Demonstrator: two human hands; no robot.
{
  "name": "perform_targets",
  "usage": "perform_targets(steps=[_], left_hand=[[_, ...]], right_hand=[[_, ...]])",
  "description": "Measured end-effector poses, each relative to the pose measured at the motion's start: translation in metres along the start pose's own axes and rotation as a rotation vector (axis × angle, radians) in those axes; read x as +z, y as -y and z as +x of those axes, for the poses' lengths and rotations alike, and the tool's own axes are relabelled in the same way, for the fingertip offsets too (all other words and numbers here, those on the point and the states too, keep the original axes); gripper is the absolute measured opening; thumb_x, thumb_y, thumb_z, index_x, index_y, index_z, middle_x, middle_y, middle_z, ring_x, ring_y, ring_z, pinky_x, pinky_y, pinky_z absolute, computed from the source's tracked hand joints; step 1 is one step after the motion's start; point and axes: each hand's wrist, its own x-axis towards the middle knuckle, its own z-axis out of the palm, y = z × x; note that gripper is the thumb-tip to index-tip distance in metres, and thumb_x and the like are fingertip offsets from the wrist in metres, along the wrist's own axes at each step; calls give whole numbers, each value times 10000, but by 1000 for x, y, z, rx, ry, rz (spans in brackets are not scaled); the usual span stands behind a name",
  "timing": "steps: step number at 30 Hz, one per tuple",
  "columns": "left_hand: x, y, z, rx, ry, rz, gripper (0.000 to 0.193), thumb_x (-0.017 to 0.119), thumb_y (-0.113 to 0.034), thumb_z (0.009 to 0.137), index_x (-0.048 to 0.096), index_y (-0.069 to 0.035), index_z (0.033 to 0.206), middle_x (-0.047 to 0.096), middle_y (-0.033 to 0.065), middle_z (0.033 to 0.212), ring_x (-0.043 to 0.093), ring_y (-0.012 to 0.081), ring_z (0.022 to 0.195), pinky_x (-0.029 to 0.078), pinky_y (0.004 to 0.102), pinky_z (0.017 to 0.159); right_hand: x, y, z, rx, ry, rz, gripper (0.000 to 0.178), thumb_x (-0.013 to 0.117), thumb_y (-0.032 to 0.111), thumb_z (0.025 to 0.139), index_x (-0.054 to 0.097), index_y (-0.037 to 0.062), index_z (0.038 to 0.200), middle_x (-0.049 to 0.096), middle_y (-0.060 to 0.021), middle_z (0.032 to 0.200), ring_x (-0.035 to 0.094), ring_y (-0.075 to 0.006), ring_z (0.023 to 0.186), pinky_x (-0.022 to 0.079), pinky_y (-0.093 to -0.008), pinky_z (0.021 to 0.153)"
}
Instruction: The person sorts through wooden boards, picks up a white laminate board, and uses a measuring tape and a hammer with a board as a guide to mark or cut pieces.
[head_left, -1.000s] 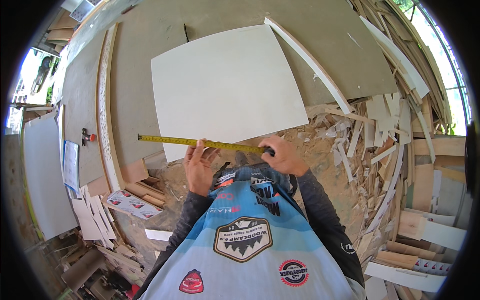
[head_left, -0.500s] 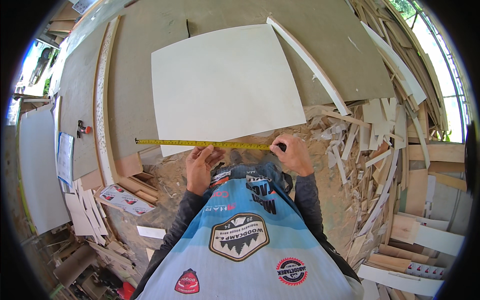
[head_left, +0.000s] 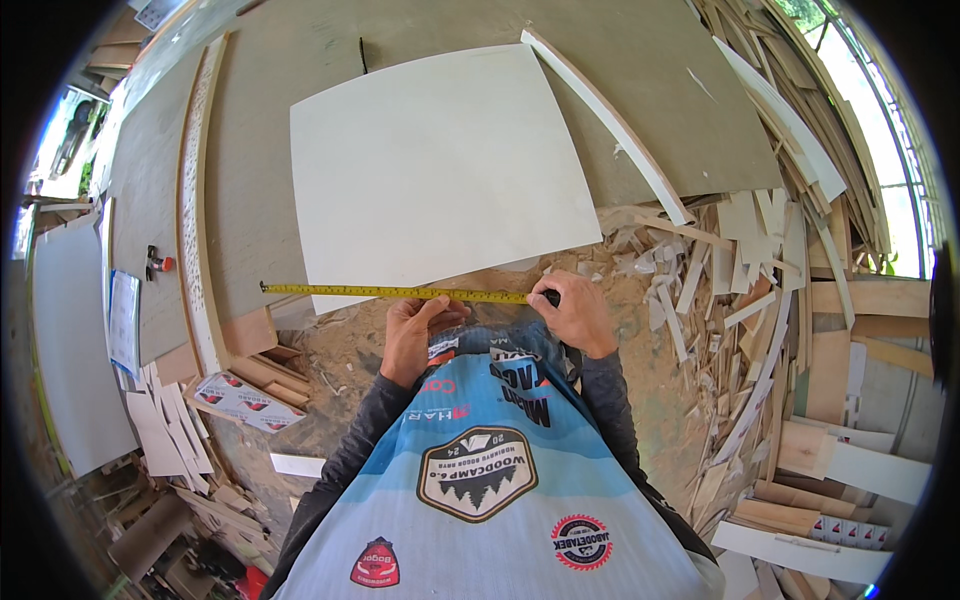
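Observation:
A yellow tape measure (head_left: 350,291) is drawn out sideways in front of my body, its hooked end free at the left. My right hand (head_left: 577,313) closes around the dark case at the right end of the blade. Further left along the blade, my left hand (head_left: 413,332) pinches it from below between thumb and fingers. Just beyond the tape lies a large white panel (head_left: 440,165) on a grey-brown work surface. The blade crosses in front of the panel's near left corner.
A narrow white-faced strip (head_left: 610,125) lies right of the panel, and a long speckled strip (head_left: 197,200) to its left. Wood offcuts (head_left: 735,240) pile up at right. A small black-and-orange tool (head_left: 158,263) and a clipboard (head_left: 125,320) are at far left.
My left hand has slid a little to the right along the blade, closer to my right hand. The whole scene has shifted slightly left in view.

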Motion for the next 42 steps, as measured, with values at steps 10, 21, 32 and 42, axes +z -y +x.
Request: perform_targets(steps=[10, 21, 32, 42], left_hand=[[-1, 3, 1, 42, -9, 32, 239, 599, -139, 964, 653, 94, 979, 713, 201, 916, 717, 248, 847, 580, 340, 831], [5, -1, -2, 53, -3, 74, 246, 593, -131, 960, 662, 104, 973, 717, 200, 906, 718, 254, 840, 574, 350, 839], [3, -5, -3, 13, 16, 89, 246, 598, -134, 953, 683, 96, 945, 722, 198, 892, 717, 248, 825, 573, 340, 823], [-4, -1, 3, 14, 17, 102, 241, 589, -127, 950, 685, 94, 936, 723, 192, 890, 717, 248, 827, 569, 345, 846]], right_hand=[[3, 6, 3, 1, -5, -16, 181, 668, 224, 835, 695, 46, 829, 676, -135, 854, 650, -335, 825, 502, -417, 719], [31, 27, 10, -68, 17, 4, 167, 655, 222, 838, 705, 64, 861, 673, -144, 863, 649, -342, 828, 505, -425, 720], [44, 33, 12, -75, 24, 8, 174, 661, 247, 839, 681, 75, 852, 630, -145, 800, 633, -357, 819, 499, -470, 715], [50, 33, 16, -71, 13, -15, 173, 664, 255, 829, 689, 83, 835, 630, -132, 783, 640, -342, 809, 506, -460, 706]])
